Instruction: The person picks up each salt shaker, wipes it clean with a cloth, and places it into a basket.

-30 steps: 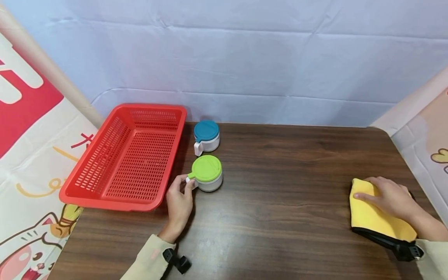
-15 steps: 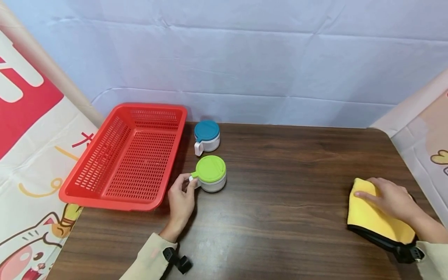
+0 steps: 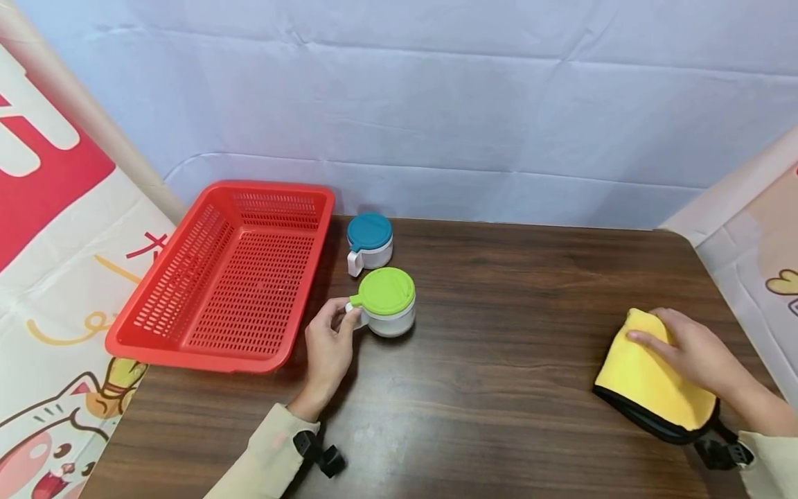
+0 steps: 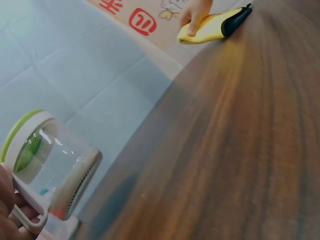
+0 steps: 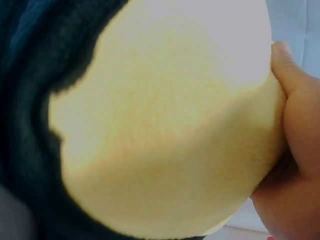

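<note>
My left hand (image 3: pixel 329 350) is pinching the green-lidded jar (image 3: pixel 388 299) by its handle (image 3: pixel 364 319), seemingly just off the bench (image 3: pixel 499 346); my right hand (image 3: pixel 697 352) is gripping the yellow cloth (image 3: pixel 654 381). I'm judging this pickup, next probably calling for cloth meeting jar.

On the left I see a red rectangular perforated plastic basket (image 3: pixel 199 360), and just right of it a small round blue-lidded white jar (image 3: pixel 370 232). Beyond the brown wood-grain table (image 3: pixel 511 333) I get a creased pale-blue cloth backdrop (image 3: pixel 436 104).
</note>
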Available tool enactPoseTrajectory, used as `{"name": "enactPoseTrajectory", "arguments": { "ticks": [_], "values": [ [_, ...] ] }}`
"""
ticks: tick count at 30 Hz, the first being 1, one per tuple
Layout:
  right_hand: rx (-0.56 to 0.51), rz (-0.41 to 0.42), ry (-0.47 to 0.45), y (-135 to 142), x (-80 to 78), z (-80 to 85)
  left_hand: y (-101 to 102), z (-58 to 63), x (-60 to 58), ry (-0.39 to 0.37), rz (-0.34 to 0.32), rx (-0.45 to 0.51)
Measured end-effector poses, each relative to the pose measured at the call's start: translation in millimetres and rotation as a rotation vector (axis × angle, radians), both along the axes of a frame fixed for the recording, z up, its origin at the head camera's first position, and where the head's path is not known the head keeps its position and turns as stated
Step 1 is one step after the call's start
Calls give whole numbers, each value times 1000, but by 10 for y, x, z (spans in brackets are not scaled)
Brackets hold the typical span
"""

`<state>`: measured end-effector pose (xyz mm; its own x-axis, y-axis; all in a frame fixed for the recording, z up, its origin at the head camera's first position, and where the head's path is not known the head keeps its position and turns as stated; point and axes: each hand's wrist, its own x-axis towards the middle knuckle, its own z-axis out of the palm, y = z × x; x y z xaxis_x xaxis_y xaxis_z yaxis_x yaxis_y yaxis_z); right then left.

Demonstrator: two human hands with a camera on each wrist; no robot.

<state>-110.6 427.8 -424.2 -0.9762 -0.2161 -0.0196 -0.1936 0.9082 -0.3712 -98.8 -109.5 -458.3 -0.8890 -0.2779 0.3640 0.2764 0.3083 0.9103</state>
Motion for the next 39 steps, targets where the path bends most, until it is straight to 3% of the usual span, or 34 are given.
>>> {"name": "enactPoseTrajectory", "arguments": {
  "ticks": [18,39],
  "values": [
    [-39,96,304,-421,21,308,243,226,-136,-19,-38,-20],
    [-106,166,443,-778,40,527,489,423,-226,16,-84,10]
  ]
}}
